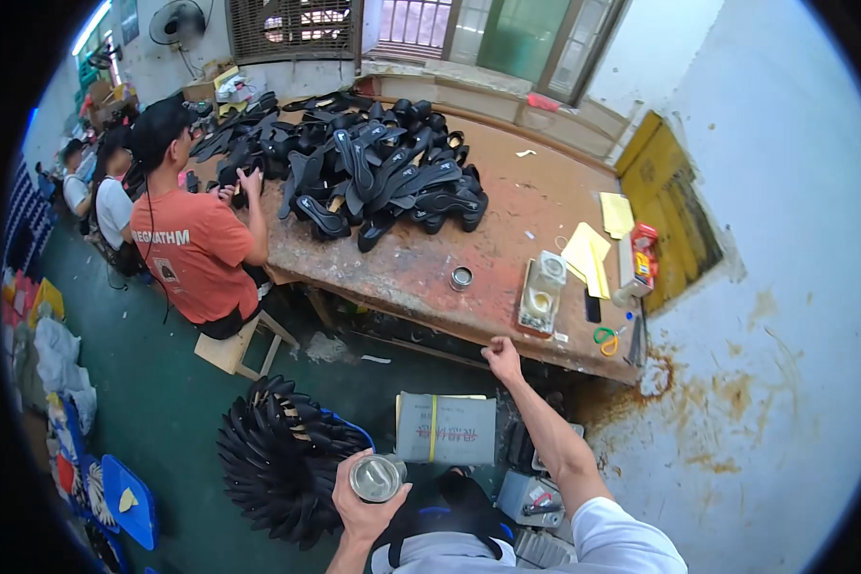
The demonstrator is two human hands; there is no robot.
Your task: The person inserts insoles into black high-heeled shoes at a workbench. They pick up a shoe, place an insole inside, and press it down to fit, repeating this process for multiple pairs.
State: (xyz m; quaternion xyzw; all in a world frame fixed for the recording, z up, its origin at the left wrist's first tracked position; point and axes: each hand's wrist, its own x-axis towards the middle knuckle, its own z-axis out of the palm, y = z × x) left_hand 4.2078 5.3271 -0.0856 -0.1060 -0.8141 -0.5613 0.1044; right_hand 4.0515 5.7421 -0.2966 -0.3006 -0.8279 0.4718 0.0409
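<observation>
The left hand [356, 515] grips a clear, round glass jar [376, 478], positioned in front of the torso, between the circular stack of curved black pieces [275, 461] and the person's dark apron [450, 512]. The right hand [501, 358] is near the front edge of the brown, stained bench [392, 277], fingers curled; whether it holds anything cannot be determined. A small round metal tin [461, 278] stands on the bench.

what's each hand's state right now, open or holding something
Left hand: closed around a clear glass jar.
Right hand: loosely closed, nothing visible in it.
</observation>
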